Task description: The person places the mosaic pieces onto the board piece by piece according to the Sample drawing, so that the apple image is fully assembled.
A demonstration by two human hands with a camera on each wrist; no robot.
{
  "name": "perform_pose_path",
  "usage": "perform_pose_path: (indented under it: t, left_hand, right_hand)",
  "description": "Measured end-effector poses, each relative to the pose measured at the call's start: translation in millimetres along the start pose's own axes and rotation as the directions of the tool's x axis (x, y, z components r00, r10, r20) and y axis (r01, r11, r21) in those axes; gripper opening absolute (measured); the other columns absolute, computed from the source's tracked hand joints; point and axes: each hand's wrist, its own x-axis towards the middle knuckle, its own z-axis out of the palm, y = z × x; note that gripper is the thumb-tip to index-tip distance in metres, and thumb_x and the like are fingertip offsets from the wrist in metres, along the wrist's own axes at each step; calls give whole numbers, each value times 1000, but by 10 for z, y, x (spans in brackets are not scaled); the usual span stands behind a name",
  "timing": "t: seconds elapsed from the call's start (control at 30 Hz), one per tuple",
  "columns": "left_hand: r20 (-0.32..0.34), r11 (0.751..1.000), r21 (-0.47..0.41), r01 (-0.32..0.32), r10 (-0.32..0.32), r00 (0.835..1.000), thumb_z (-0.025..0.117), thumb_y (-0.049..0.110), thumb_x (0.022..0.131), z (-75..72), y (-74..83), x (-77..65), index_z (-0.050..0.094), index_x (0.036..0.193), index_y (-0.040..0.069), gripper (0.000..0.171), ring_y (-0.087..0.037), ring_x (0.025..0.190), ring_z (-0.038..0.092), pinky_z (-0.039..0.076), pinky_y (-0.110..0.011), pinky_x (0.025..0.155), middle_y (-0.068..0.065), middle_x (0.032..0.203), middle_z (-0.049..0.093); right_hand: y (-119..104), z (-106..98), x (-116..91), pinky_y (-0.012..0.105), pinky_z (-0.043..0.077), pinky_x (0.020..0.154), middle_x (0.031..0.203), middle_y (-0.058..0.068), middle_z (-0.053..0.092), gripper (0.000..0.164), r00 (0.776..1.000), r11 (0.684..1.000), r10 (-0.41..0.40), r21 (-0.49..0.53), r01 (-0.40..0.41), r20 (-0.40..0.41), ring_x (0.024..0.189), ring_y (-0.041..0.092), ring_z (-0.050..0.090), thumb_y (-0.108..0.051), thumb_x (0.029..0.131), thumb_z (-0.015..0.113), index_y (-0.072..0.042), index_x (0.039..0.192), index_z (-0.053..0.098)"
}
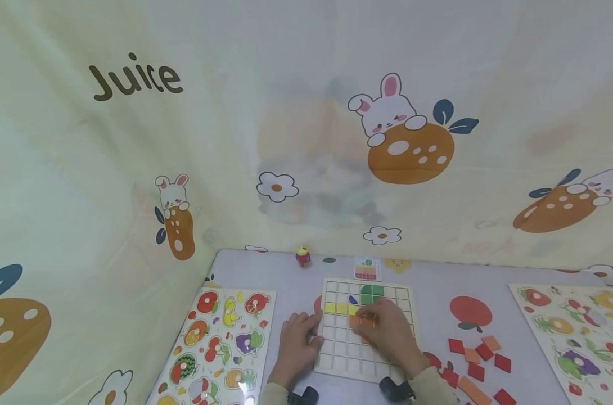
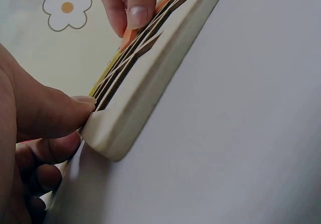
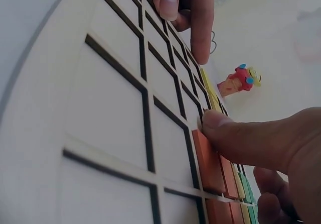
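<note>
A pale grid board lies in front of me, with yellow tiles, green tiles, a small blue piece and orange tiles in its cells. My left hand holds the board's left edge. In the left wrist view its thumb presses on the rim, while the other fingers curl beside and below it. Over the middle of the board, my right hand pinches an orange tile beside the yellow row. The right thumb hides part of that tile in the right wrist view.
Loose red tiles and orange tiles lie right of the board. Fruit sticker sheets flank it, one at left and one at right. Behind stand a small red-and-yellow figure and a picture card, near the printed curtain.
</note>
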Motion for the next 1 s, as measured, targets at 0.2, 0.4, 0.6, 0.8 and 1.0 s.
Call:
perform_pose_path:
  t: [0.2, 0.4, 0.6, 0.8, 1.0]
  left_hand:
    - [-11, 1000, -5, -12, 12, 1000, 73, 17, 87, 3, -12, -10, 70, 141, 14, 55, -2, 85, 38, 32, -30, 81, 15, 82, 48]
    - [-37, 999, 16, -43, 44, 998, 74, 18, 87, 10, -32, -21, 70, 140, 13, 53, -1, 83, 37, 31, -27, 78, 16, 82, 47]
    - [-26, 1000, -6, -24, 24, 999, 73, 17, 86, 13, -36, -11, 70, 141, 14, 54, -2, 84, 37, 31, -28, 79, 15, 82, 48]
    - [-13, 1000, -4, -22, 22, 1000, 73, 18, 86, 36, -38, 2, 69, 141, 15, 55, -1, 83, 36, 31, -26, 78, 16, 82, 48]
    - [-4, 1000, -1, -5, 5, 1000, 72, 19, 87, 26, -27, -5, 69, 142, 16, 55, -2, 83, 36, 31, -27, 79, 15, 83, 48]
  right_hand:
    - [-19, 23, -8, 36, 45, 79, 100, -3, 65, 25, 1000, 999, 11, -35, -11, -1, 91, 18, 54, -26, 80, 93, -22, 102, 83]
    - [-29, 35, -19, 35, 43, 76, 101, -2, 66, 20, 1000, 1000, 18, -17, -18, 0, 89, 18, 54, -27, 83, 91, -20, 100, 84]
    - [-7, 21, -19, 32, 43, 75, 103, -4, 69, 20, 1000, 1000, 13, 16, -13, -6, 89, 16, 54, -30, 84, 90, -21, 101, 84]
    - [114, -288, -108, 32, 48, 77, 100, -3, 71, 24, 1000, 999, -6, 34, 7, -22, 91, 17, 56, -34, 86, 89, -21, 106, 85]
    - [397, -799, -328, 33, 49, 72, 109, 5, 72, 51, 985, 986, 164, -30, -162, 61, 95, 23, 56, -44, 84, 89, -12, 123, 79]
